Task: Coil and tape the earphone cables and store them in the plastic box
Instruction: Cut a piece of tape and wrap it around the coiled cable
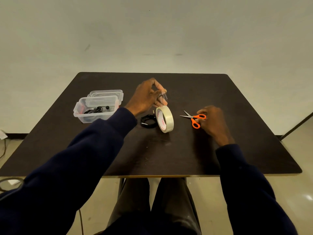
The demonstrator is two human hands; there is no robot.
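Note:
A roll of clear tape (165, 121) stands on edge near the middle of the dark table (152, 158). My left hand (149, 97) is just above it, pinching a short strip of clear tape (163, 94) pulled up from the roll. A coiled black earphone cable (148, 120) lies flat, left of the roll. My right hand (211, 121) rests on the orange-handled scissors (194, 118), fingers at the handles, blades open and pointing left. The clear plastic box (94, 109) at the left holds another black earphone bundle (97, 109).
The box's clear lid (106, 94) lies behind the box. The table's front edge is close to my knees. A black cable runs along the floor at the left, and a dark rod leans at the far right.

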